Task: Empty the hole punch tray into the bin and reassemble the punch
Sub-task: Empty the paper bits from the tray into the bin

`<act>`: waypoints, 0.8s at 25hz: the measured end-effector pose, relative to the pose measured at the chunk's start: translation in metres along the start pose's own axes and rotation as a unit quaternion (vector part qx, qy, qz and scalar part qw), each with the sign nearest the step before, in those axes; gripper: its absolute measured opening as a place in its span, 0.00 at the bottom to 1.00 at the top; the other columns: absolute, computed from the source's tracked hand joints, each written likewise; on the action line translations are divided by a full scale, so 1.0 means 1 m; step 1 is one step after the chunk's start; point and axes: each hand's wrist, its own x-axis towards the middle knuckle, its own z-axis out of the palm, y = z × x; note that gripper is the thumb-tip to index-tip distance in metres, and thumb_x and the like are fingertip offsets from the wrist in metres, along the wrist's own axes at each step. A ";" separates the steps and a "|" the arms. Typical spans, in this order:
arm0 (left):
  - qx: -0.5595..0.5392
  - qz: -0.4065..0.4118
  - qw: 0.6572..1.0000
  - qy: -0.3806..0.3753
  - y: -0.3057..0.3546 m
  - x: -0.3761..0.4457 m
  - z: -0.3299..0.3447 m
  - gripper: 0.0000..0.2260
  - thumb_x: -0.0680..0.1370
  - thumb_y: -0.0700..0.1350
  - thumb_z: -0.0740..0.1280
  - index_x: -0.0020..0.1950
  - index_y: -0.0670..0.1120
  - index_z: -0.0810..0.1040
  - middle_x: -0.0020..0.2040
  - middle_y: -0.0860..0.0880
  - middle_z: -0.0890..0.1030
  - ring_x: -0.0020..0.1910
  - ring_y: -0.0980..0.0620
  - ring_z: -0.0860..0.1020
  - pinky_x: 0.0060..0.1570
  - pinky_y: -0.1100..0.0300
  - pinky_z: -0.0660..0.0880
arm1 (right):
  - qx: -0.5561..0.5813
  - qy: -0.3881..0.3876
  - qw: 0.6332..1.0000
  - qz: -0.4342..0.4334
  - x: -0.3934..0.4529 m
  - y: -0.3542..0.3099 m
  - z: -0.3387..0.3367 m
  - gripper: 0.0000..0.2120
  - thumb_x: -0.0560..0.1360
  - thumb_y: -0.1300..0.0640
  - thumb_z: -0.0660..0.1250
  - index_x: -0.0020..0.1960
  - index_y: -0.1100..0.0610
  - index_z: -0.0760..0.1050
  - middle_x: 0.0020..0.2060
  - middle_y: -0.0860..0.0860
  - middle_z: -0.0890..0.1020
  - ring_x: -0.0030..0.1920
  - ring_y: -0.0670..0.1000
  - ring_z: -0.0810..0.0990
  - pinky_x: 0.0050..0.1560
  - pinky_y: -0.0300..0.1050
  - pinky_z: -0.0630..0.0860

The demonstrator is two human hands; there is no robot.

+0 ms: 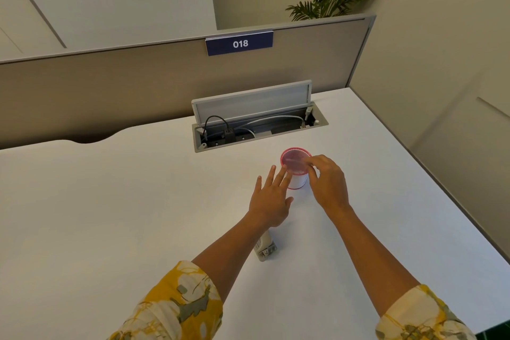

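Note:
A small white bin with a pink lid stands on the white desk. My right hand pinches the lid's right rim with fingertips. My left hand is flat and spread, its fingertips touching the bin's left side. The hole punch, light grey with a metal end, lies on the desk under my left forearm, mostly hidden by it.
An open cable box with raised flap and cables sits in the desk behind the bin. A beige partition with a "018" sign runs along the back. The desk's right edge slants near my right arm.

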 end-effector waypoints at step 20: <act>-0.553 -0.194 0.782 0.212 -0.019 -0.033 -0.035 0.20 0.84 0.53 0.58 0.73 0.47 0.70 0.71 0.45 0.75 0.69 0.44 0.74 0.70 0.47 0.72 | 0.548 -0.044 0.723 0.419 -0.034 -0.086 0.034 0.12 0.74 0.67 0.69 0.58 0.65 0.77 0.54 0.59 0.81 0.52 0.56 0.83 0.58 0.47 0.79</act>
